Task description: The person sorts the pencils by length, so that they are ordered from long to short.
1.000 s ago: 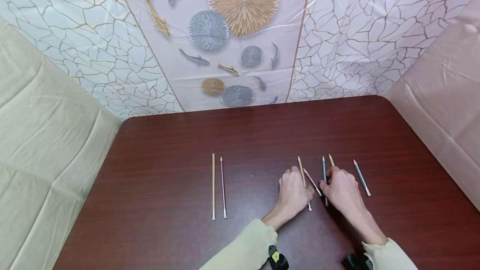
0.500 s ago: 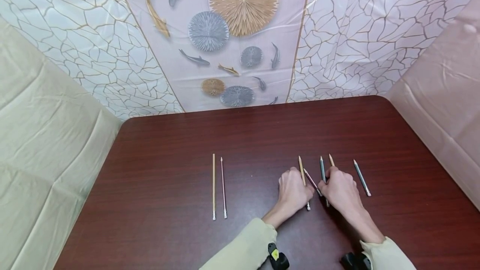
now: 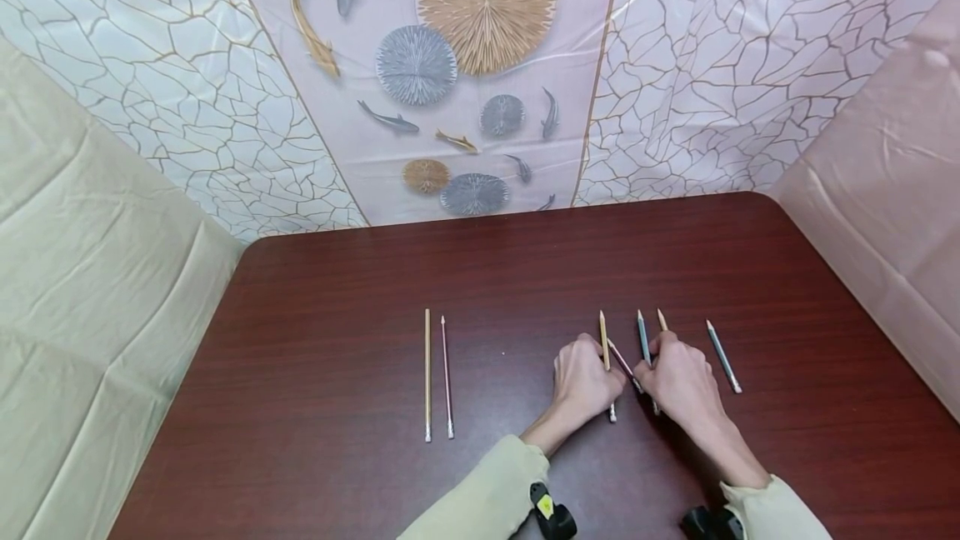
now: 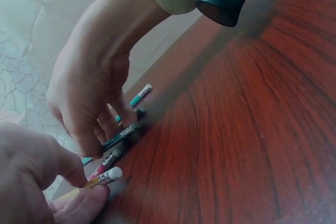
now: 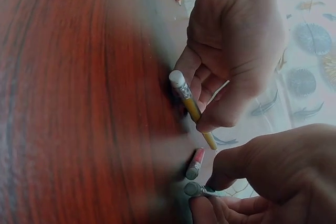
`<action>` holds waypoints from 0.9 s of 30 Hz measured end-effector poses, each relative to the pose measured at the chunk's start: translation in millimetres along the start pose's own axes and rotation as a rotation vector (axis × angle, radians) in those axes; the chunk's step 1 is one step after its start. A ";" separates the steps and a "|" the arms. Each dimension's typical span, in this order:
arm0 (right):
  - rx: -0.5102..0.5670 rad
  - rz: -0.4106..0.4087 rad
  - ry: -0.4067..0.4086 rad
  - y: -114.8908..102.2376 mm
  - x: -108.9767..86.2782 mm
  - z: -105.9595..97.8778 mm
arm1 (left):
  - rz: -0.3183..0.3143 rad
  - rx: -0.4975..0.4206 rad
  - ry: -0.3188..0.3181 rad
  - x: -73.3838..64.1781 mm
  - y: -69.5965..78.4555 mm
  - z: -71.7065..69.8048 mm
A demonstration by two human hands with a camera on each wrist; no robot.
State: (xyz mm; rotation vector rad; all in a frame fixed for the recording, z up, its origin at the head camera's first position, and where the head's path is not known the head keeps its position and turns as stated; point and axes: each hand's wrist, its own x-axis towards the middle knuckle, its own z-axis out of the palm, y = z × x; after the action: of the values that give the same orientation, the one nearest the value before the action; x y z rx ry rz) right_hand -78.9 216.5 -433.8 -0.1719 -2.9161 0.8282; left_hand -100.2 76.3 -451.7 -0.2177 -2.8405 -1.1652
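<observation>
My left hand [image 3: 585,377] pinches a yellow pencil [image 3: 603,342] between thumb and fingers, its tip pointing away from me. In the left wrist view its white eraser [image 4: 114,173] sticks out past the fingertips. My right hand [image 3: 684,377] pinches a teal pencil [image 3: 642,335] near its eraser end, shown close up in the right wrist view [image 5: 195,188]. Slanting between the two hands is a red pencil [image 3: 624,365]. Another yellow pencil [image 3: 662,320] pokes out beyond my right hand, which hides most of it.
On the dark wooden table [image 3: 330,290], a tan pencil-like stick [image 3: 427,373] and a dark red pencil [image 3: 447,377] lie side by side at left. A second teal pencil [image 3: 722,354] rests right of my right hand. Patterned cloth [image 3: 675,107] hangs behind the table.
The held yellow pencil has turned slightly, its tip moving right and its eraser left. The held teal pencil's tip has swung a little left. Both hands have shifted slightly left.
</observation>
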 end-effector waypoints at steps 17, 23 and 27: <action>0.021 -0.009 0.005 -1.5 -1.4 -2.9 | 0.023 -0.031 0.014 -0.8 -2.8 -1.7; 0.036 -0.021 0.012 -5.1 -2.3 -3.3 | 0.014 -0.035 0.014 -1.4 -3.2 -6.6; 0.047 -0.027 0.007 -7.9 -3.3 -3.5 | 0.019 -0.028 0.015 -2.4 -4.1 -9.8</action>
State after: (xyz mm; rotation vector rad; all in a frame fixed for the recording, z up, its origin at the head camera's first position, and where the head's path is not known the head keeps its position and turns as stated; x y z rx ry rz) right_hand -75.7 211.2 -426.9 -0.1304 -2.8831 0.8892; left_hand -98.4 66.3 -447.8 -0.2359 -2.8046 -1.1983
